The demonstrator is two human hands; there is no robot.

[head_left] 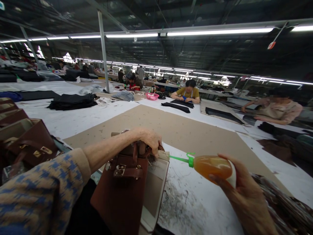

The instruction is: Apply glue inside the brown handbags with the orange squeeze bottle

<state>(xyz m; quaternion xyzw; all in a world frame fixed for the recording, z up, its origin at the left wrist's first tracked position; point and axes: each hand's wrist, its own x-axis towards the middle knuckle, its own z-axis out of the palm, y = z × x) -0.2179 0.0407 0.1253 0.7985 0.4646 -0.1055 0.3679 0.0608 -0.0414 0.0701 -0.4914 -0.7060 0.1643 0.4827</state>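
A brown handbag (119, 192) with a buckled strap and a pale lining stands tilted in front of me, its opening facing right. My left hand (150, 142) reaches over the bag's top, fingers closed on its upper edge near the far corner. In my right hand (242, 187) is a glue bottle (211, 168), lying nearly level, with amber liquid inside and a green nozzle. The nozzle tip points left and meets the far corner of the bag's lining edge; whether liquid is coming out cannot be seen.
More brown handbags (36, 143) stand at the left. A large tan sheet (195, 130) covers the table ahead. Stacked black pieces (72, 101) and a pink basket (152, 96) lie farther back. Co-workers (187, 93) sit across the table. Brown strips (283, 205) lie at the right.
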